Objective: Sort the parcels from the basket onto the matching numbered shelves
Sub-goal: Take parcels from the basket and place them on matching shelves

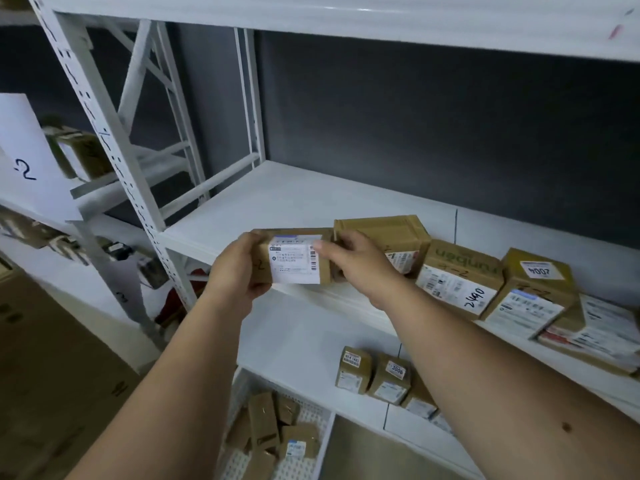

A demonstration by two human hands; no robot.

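I hold a small brown cardboard parcel (pixel 294 258) with a white shipping label at the front edge of the white middle shelf (pixel 277 199). My left hand (pixel 235 271) grips its left end and my right hand (pixel 356 261) grips its right end. A row of similar parcels (pixel 460 275) stands on the same shelf to the right, some with handwritten numbers such as 2490 and 2004. The white perforated basket (pixel 311 420) sits low in the middle and holds several more brown parcels.
The shelf below carries small labelled boxes (pixel 374 375). A white slotted upright (pixel 114 157) stands on the left. Beside it hangs a paper sign marked 2 (pixel 27 157). Another rack with parcels lies further left. A dark wall backs the shelves.
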